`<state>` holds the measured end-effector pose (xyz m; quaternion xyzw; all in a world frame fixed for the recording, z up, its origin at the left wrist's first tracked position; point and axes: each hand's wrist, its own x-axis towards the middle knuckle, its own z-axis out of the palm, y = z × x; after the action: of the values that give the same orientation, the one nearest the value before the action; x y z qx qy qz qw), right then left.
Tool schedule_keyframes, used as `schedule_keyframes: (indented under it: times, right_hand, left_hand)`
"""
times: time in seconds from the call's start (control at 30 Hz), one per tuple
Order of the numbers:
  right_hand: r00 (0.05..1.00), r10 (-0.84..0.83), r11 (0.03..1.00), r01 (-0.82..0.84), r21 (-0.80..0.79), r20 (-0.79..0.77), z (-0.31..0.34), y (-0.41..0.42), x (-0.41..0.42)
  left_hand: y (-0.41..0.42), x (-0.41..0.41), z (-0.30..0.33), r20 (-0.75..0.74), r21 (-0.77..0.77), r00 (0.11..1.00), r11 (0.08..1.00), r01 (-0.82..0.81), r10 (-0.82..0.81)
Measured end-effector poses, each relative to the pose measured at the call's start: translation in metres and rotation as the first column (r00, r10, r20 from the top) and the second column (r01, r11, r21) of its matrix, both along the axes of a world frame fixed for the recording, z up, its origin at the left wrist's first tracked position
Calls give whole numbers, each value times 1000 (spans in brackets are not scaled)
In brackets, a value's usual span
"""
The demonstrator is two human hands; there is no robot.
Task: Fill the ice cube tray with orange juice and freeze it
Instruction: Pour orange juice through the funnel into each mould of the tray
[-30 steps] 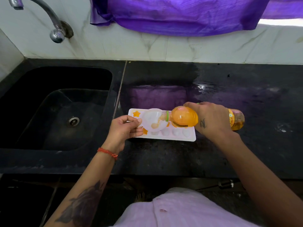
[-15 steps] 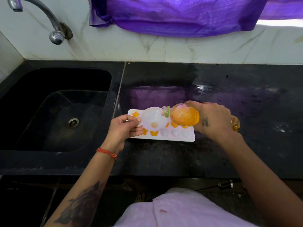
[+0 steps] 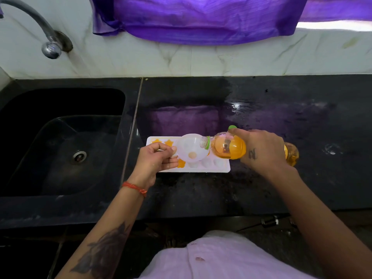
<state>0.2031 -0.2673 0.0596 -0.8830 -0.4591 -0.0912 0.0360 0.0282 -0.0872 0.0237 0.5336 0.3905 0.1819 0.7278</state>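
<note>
Surface: black polished stone, glossy, speckled, wet sheen near the back that mirrors the purple cloth. Sink: same dark stone look, smooth, duller in the basin; metal drain ring, shiny. Tap: chromed metal, bright and smooth. Wall: white marble-like tile, veined, soft gloss. Cloth: purple fabric, fine weave, silky sheen, creased. Tray: white plastic, smooth, semi-matt. Funnel: translucent whitish plastic, smooth. Bottle: clear glossy plastic, green plastic neck ring. Wrist thread: red-orange twisted cord. Shirt: pale lilac cloth, matt.
</note>
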Motion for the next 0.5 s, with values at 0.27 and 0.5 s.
schedule_keyframes:
  times: [0.27, 0.5]
  right_hand:
    - [1000, -9, 999, 9, -50, 2, -3, 0, 4]
    - [1000, -9, 998, 9, -65, 7, -2, 1, 5]
  left_hand:
    - [-3, 2, -2, -6, -2, 1000, 1000, 3, -3]
    - [-2, 2, -5, -24, -1, 1000, 1000, 2, -2]
